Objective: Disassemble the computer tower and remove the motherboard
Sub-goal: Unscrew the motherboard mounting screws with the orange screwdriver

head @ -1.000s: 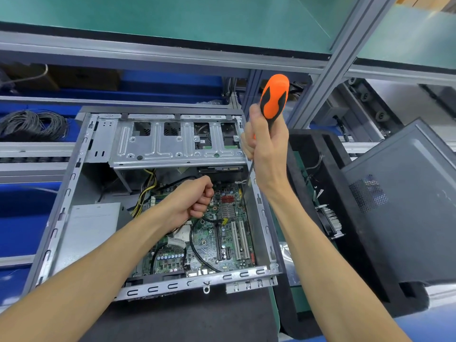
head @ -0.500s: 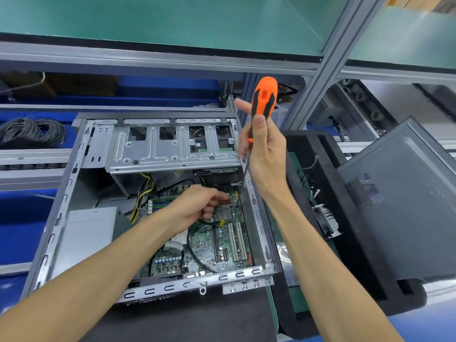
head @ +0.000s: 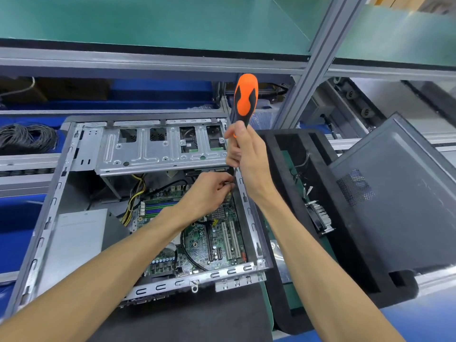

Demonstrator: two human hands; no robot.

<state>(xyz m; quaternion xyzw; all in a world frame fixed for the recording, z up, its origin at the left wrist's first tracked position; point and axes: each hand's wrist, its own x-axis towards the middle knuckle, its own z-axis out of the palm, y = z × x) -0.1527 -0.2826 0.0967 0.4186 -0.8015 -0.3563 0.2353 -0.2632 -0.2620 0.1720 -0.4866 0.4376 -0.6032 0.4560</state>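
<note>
The open computer tower [head: 74, 154] lies on its side with the green motherboard [head: 217, 245] bare at its bottom right. My right hand [head: 246, 156] grips an orange and black screwdriver [head: 245, 97] upright above the case's right wall, its shaft running down into the case. My left hand [head: 209, 191] reaches inside and pinches the shaft's tip region near the board's upper right corner. What lies at the tip is hidden by my fingers.
A silver drive cage [head: 160, 146] spans the case's far side, and a grey power supply [head: 74, 235] sits at the left with yellow wires [head: 133, 198]. A black foam tray [head: 345, 255] with a heatsink [head: 319, 218] and the removed side panel [head: 399, 198] lie to the right. Coiled black cable [head: 24, 137] rests far left.
My left hand opened from a fist over the board and moved up and right to pinch at the screwdriver's tip. My right hand shifted lower on the handle.
</note>
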